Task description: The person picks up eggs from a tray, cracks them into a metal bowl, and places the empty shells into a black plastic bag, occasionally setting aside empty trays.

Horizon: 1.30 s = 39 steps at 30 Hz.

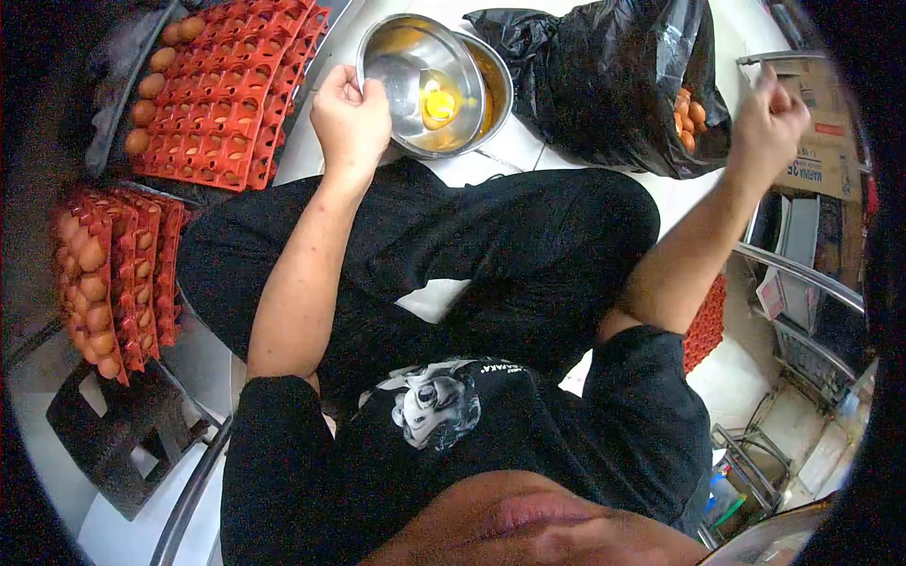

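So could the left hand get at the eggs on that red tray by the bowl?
Probably yes: the left hand grips the rim of the metal bowl, the red tray with its eggs lies just beside, nothing between. It must let go first.

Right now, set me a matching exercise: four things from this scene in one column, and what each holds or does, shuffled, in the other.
1 metal bowl
2 black bag
3 flat red tray
4 left hand

a grips the bowl's rim
b yellow yolk inside
c one row of brown eggs
d brown lumps inside

Pairs: 1-b, 2-d, 3-c, 4-a
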Tool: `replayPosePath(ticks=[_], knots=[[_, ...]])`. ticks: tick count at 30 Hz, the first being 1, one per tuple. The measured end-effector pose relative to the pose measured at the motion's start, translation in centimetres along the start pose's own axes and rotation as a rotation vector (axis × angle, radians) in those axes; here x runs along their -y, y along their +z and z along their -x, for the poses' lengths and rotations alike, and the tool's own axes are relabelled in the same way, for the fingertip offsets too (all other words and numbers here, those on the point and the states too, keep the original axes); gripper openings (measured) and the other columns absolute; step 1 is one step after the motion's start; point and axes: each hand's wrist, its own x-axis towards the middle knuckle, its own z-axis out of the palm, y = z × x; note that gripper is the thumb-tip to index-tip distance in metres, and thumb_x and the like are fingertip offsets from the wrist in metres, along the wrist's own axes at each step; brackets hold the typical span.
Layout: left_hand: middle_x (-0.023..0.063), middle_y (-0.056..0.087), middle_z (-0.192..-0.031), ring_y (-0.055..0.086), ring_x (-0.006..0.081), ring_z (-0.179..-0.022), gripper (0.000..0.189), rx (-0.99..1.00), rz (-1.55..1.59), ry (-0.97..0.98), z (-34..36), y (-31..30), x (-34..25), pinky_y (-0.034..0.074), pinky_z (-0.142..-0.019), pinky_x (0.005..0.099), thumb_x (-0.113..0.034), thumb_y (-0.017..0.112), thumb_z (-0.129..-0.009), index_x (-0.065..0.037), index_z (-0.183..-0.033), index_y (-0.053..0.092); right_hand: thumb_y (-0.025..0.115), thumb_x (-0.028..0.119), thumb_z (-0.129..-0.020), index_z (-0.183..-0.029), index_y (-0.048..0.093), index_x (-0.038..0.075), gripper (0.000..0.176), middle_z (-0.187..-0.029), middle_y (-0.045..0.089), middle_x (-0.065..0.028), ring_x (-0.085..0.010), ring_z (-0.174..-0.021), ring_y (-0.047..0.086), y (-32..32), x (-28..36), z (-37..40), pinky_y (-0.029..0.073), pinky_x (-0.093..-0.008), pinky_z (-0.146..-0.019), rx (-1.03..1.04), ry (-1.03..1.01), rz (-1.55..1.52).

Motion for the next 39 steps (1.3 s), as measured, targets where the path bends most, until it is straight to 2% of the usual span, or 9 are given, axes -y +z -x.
replayPosePath(ticks=[3, 6, 8, 10, 12, 13, 15, 36, 39], knots=[[-0.0061, 0.047, -0.056, 0.040, 0.0013, -0.052, 0.009, -0.013, 0.027, 0.021, 0.0, 0.3, 0.1, 0.029, -0.048, 0.0272, -0.003, 0.064, -0.087, 0.000, -0.080, 0.060, 0.038, 0.074, -0.098, -0.148, 0.056, 0.010, 0.083, -0.133, 0.066, -0.0308, -0.0427, -0.129, 0.061, 1.5, -9.4, -5.8, 0.044, -0.0498, -0.112, 0.454, 0.043, 0.446], [-0.0050, 0.047, -0.056, 0.041, 0.0020, -0.052, 0.010, -0.010, 0.021, 0.028, 0.2, 0.0, -0.6, 0.031, -0.048, 0.0278, -0.003, 0.065, -0.088, 0.000, -0.080, 0.060, 0.025, 0.079, -0.098, -0.156, 0.048, 0.015, 0.090, -0.148, 0.054, -0.0319, -0.0439, -0.141, 0.050, 1.4, -7.0, -3.8, 0.036, -0.0496, -0.118, 0.509, 0.058, 0.683], [-0.0045, 0.047, -0.055, 0.041, 0.0026, -0.052, 0.010, 0.009, -0.014, 0.003, 0.5, -0.2, -0.9, 0.031, -0.048, 0.0282, -0.004, 0.065, -0.088, 0.000, -0.080, 0.060, 0.041, 0.062, -0.103, -0.141, 0.063, 0.015, 0.065, -0.124, 0.069, -0.0288, -0.0451, -0.116, 0.067, 2.1, -4.4, -2.0, 0.051, -0.0502, -0.100, 0.330, -0.495, 0.538], [-0.0033, 0.047, -0.055, 0.041, 0.0037, -0.051, 0.012, 0.015, -0.015, 0.031, 0.3, -0.2, -0.7, 0.032, -0.048, 0.0288, -0.004, 0.065, -0.088, 0.000, -0.078, 0.059, 0.062, 0.041, -0.099, -0.124, 0.072, 0.013, 0.039, -0.104, 0.074, -0.0250, -0.0419, -0.102, 0.072, 2.2, 4.1, 3.8, 0.056, -0.0493, -0.086, 0.538, -0.476, -0.040], [-0.0028, 0.047, -0.055, 0.041, 0.0040, -0.051, 0.013, 0.019, -0.041, 0.031, 0.3, -0.3, -0.6, 0.032, -0.048, 0.0289, -0.004, 0.064, -0.088, 0.000, -0.078, 0.058, 0.071, 0.027, -0.096, -0.122, 0.075, 0.015, 0.029, -0.096, 0.078, -0.0173, -0.0268, -0.088, 0.078, 7.3, 4.9, 7.6, 0.059, -0.0393, -0.081, 0.755, -0.685, -0.056], [-0.0023, 0.046, -0.055, 0.041, 0.0043, -0.051, 0.014, 0.022, -0.066, 0.032, 0.2, -0.3, -0.5, 0.032, -0.048, 0.0290, -0.004, 0.064, -0.088, 0.000, -0.077, 0.057, 0.067, 0.034, -0.095, -0.116, 0.078, 0.020, 0.027, -0.104, 0.076, -0.0179, -0.0396, -0.096, 0.074, 9.7, 5.2, 9.8, 0.060, -0.0489, -0.088, 0.935, -0.711, -0.018], [-0.0020, 0.046, -0.055, 0.040, 0.0043, -0.051, 0.015, 0.021, -0.026, 0.035, 0.2, 0.0, 0.4, 0.031, -0.048, 0.0292, -0.004, 0.064, -0.088, -0.001, -0.076, 0.055, 0.069, 0.035, -0.092, -0.118, 0.078, 0.032, 0.027, -0.104, 0.078, -0.0123, -0.0340, -0.097, 0.075, 13.7, 5.8, 13.6, 0.061, -0.0486, -0.088, 1.135, -0.832, 0.135], [-0.0068, 0.051, -0.063, 0.043, 0.0006, -0.057, 0.006, 0.102, -0.010, 0.080, 0.4, 0.2, 0.1, 0.030, -0.050, 0.0243, -0.004, 0.063, -0.092, 0.002, -0.092, 0.064, 0.069, 0.032, -0.090, -0.105, 0.083, 0.027, 0.021, -0.092, 0.077, -0.0124, -0.0344, -0.087, 0.075, 19.4, 4.5, 19.6, 0.061, -0.0469, -0.078, 1.131, -1.001, 0.188], [-0.0046, 0.043, -0.056, 0.038, 0.0016, -0.054, 0.021, 0.085, 0.065, 0.044, 0.5, 0.5, 0.1, 0.028, -0.048, 0.0279, -0.001, 0.064, -0.090, -0.002, -0.074, 0.050, 0.068, 0.030, -0.090, -0.102, 0.082, 0.026, 0.019, -0.090, 0.077, -0.0123, -0.0346, -0.086, 0.075, 19.7, 4.4, 19.7, 0.061, -0.0470, -0.078, 1.127, -1.001, 0.194]])
